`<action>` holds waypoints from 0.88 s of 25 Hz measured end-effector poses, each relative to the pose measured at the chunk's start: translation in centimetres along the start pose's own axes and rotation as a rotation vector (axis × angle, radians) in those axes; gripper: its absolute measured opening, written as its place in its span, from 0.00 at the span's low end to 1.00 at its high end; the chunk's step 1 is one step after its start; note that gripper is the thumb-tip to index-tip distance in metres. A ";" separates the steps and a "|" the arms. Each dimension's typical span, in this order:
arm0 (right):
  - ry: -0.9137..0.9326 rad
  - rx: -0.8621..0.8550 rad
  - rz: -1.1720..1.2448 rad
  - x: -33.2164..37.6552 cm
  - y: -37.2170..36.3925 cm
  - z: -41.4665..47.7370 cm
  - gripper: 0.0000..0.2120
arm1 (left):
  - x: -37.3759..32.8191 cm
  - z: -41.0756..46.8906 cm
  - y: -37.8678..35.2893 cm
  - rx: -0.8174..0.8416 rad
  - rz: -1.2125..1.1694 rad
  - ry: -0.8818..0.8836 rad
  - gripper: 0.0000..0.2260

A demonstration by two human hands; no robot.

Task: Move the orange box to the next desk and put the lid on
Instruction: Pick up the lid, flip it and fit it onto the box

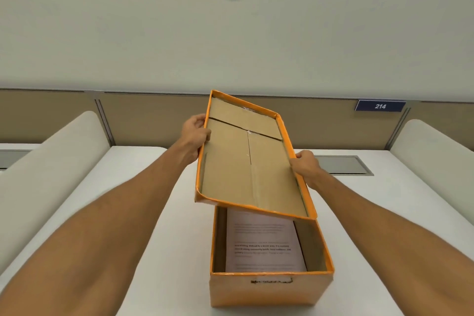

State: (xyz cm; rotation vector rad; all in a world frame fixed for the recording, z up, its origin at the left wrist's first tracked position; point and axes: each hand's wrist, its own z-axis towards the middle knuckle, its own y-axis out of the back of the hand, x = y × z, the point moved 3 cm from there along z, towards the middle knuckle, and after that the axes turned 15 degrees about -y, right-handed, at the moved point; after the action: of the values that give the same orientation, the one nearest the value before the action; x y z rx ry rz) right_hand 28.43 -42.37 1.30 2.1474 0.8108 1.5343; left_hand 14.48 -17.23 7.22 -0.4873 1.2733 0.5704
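Note:
The orange box (269,290) stands open on the white desk (143,187), near me and slightly right of centre. Printed paper sheets (264,246) lie inside it. Both hands hold the orange lid (246,164) above the box's far half. It is tilted, with its brown cardboard underside facing me and its near edge hanging over the box opening. My left hand (195,131) grips the lid's left rim. My right hand (305,167) grips its right rim. The far end of the box is hidden behind the lid.
White padded dividers rise at the left (51,161) and right (431,156) of the desk. A tan partition (154,115) runs along the back and carries a blue "214" sign (379,106). A grey cable hatch (343,165) is set into the desk behind my right hand.

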 end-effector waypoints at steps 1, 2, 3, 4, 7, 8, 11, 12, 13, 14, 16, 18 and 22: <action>-0.005 0.031 -0.028 0.6 -0.4 -0.5 0.18 | -0.4 0.2 0.2 -0.036 -0.014 0.013 0.26; 0.006 0.048 -0.066 1.5 -0.7 -1.1 0.25 | -0.9 0.4 0.2 -0.056 -0.030 0.024 0.26; 0.040 0.045 -0.103 2.6 -0.9 -1.7 0.31 | -1.4 0.6 0.1 -0.064 -0.046 0.029 0.26; 0.099 0.035 -0.116 4.1 -1.0 -2.3 0.35 | -2.1 0.9 -0.2 -0.065 -0.057 0.028 0.27; 0.269 0.156 0.014 9.6 -1.6 -5.1 0.40 | -4.8 1.4 -2.1 -0.053 -0.063 0.010 0.27; 0.290 0.251 0.066 11.5 -2.0 -6.2 0.39 | -5.7 1.4 -2.9 -0.049 -0.057 0.006 0.27; 0.314 0.425 0.213 16.0 -1.7 -8.9 0.36 | -8.0 1.2 -4.8 -0.065 -0.125 0.007 0.30; 0.320 0.460 0.291 17.0 -1.1 -9.4 0.35 | -8.8 1.1 -5.5 -0.054 -0.200 0.015 0.32; 0.309 0.502 0.370 17.7 -0.3 -9.6 0.33 | -9.5 1.1 -6.1 -0.030 -0.265 0.030 0.31; 0.286 0.548 0.432 18.0 0.5 -9.6 0.32 | -10.2 1.0 -6.7 -0.004 -0.305 0.049 0.29; 0.279 0.545 0.397 18.0 2.2 -9.6 0.25 | -11.0 1.0 -7.4 0.047 -0.363 0.073 0.25; 0.303 0.420 0.293 17.9 3.8 -9.2 0.19 | -10.8 1.3 -7.5 0.073 -0.422 0.070 0.24; 0.322 0.330 0.318 17.8 5.5 -8.6 0.19 | -6.6 1.1 -6.1 0.041 -0.210 0.095 0.17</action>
State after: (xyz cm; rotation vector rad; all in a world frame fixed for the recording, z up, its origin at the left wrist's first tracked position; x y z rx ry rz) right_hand 25.91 -35.27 20.43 2.3863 0.9110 2.0736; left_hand 17.94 -22.10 14.04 -0.6118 1.3028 0.3477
